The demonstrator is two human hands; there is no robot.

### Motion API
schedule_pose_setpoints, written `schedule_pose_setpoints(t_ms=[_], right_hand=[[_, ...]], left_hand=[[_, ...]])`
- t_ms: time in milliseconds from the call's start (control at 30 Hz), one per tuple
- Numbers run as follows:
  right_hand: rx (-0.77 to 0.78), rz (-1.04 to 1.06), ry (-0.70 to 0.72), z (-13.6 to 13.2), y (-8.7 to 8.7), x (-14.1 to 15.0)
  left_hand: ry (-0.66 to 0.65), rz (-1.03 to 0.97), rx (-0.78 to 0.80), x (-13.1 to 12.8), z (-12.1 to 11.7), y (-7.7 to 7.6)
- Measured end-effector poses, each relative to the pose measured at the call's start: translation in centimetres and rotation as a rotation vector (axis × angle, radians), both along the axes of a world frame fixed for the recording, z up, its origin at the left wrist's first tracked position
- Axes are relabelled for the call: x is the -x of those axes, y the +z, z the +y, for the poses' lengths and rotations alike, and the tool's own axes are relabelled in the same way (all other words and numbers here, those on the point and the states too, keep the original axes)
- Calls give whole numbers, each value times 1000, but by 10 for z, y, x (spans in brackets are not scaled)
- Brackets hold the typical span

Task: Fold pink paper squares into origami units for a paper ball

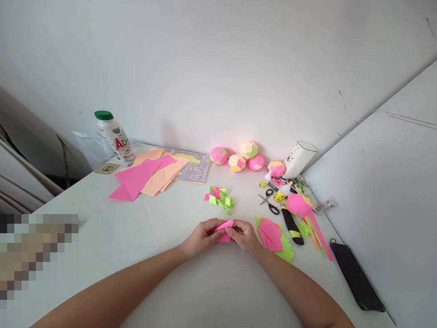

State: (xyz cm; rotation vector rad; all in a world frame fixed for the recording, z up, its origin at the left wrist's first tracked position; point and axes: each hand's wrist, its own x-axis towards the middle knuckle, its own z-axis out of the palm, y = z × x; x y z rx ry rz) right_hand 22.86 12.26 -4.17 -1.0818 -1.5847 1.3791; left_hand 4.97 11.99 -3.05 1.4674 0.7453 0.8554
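Note:
Between both hands is a small piece of pink paper [224,236], partly folded, its lower part hidden by my thumbs. My left hand [204,236] pinches its left side, with the fingers behind and the thumb in front. On the other side, my right hand [243,234] grips the paper the same way. Just beyond my hands lies a loose cluster of folded green and pink paper pieces [220,199]. To the right of my right hand, pink paper pieces [271,234] rest on top of green paper sheets [287,250].
Several faceted paper balls [236,162] sit along the wall. Scissors [269,200], a glue bottle [282,193], a box cutter [292,225] and a black phone [357,275] lie right. Pink and orange sheets [143,175] and a white bottle [116,136] are left.

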Motion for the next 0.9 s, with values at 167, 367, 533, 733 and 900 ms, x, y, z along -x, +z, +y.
schedule_pose_setpoints(t_ms=[167,367,533,733,900], right_hand=[[44,81,-64,-1,0,1],[26,91,-32,0,2,2],[16,35,-22,0,6,1],[49,86,-18,-1,1,0],[19,76,14,0,-2,-1]], left_hand=[[-2,17,24,-1,-2,5],[16,118,-8,-1,-3,7],[52,133,-25,0,-4,4],[28,180,-41,-1,-2,2],[34,216,-58,1,-2,1]])
